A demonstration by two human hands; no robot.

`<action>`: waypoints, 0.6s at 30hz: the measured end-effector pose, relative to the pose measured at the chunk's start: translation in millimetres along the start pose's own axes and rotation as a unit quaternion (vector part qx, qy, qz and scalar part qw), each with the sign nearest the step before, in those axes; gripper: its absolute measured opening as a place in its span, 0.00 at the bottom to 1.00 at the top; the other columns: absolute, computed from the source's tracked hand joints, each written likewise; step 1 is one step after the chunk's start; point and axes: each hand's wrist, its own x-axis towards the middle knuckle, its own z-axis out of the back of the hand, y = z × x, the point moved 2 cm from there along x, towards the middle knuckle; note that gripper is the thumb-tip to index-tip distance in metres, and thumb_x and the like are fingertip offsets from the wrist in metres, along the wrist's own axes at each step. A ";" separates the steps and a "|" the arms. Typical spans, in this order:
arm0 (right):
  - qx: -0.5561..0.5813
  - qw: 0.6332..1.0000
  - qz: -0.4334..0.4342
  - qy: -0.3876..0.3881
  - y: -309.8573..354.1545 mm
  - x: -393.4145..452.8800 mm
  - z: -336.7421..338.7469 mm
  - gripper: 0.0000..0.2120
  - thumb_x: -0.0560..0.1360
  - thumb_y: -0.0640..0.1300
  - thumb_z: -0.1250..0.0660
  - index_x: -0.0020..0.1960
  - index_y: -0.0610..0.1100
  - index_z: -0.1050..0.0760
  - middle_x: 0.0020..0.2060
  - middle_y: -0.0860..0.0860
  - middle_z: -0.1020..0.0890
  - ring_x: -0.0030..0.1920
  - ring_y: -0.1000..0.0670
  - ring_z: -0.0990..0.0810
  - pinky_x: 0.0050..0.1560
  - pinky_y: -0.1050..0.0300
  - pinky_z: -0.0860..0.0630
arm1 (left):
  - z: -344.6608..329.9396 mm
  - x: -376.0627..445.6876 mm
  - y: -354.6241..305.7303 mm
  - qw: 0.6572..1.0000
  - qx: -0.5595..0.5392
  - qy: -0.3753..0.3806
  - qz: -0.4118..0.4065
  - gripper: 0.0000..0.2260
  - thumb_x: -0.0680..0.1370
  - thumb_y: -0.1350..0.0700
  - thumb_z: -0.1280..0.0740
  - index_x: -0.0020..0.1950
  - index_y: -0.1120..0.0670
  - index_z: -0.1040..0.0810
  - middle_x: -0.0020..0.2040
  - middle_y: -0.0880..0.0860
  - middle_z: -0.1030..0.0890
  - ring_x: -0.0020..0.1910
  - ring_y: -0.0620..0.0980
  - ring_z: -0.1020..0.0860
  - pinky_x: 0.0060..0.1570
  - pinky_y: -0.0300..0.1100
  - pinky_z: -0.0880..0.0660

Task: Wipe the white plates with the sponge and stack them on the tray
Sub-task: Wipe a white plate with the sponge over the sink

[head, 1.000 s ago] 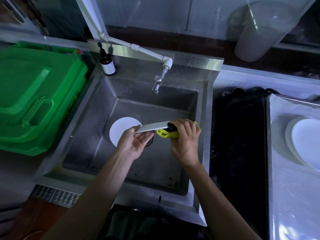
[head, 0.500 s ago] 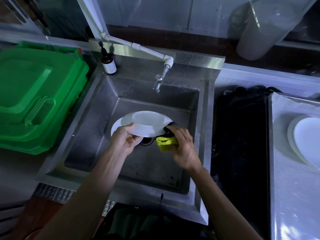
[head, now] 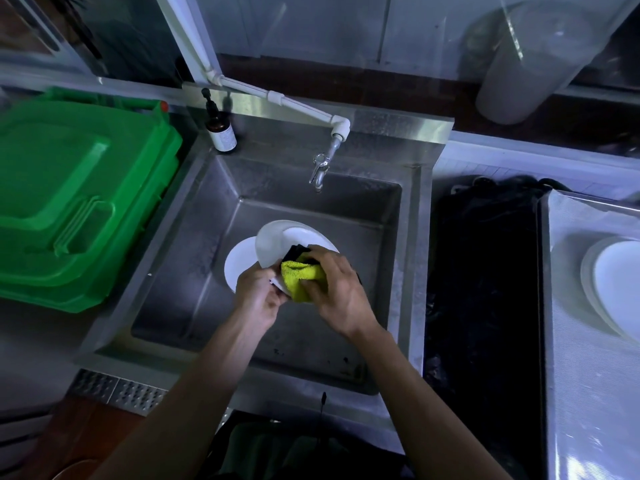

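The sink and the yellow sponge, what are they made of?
Sink: looks like stainless steel, grey and brushed, with dull reflections on its walls. Sponge: seems a soft looped cloth cover, fuzzy yellow, with a dark side; what is inside can't be told.

White plates [head: 277, 239] are gleaming in the grey steel sink [head: 194, 244]. A yellow-green and black sponge [head: 300, 277] is showing mid-frame. A green bin [head: 69, 188] is sitting left.

Your steel sink [head: 412, 258] has 1 white plate [head: 239, 265] lying on its floor; the tray [head: 568, 306] to your right carries stacked plates [head: 613, 289].
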 end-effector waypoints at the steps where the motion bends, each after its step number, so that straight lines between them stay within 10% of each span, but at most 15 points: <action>1: -0.016 1.000 0.003 -0.003 -0.1 -1.6 -2.1 0.22 0.75 0.45 0.32 0.68 0.50 0.30 0.66 0.54 0.25 0.66 0.50 0.29 0.65 0.45 0.30 | -0.2 0.3 0.7 1.000 -0.004 0.003 -0.003 0.17 0.76 0.69 0.36 0.64 0.62 0.19 0.56 0.61 0.15 0.51 0.60 0.17 0.36 0.49 0.19; 18: -0.067 0.995 -0.048 -0.057 4.5 -18.6 -13.3 0.23 0.78 0.54 0.34 0.71 0.48 0.29 0.69 0.54 0.26 0.68 0.49 0.30 0.62 0.42 0.30 | -7.7 -4.2 -5.0 0.999 -0.016 0.035 -0.013 0.16 0.82 0.61 0.36 0.68 0.62 0.23 0.62 0.64 0.19 0.55 0.61 0.19 0.44 0.49 0.22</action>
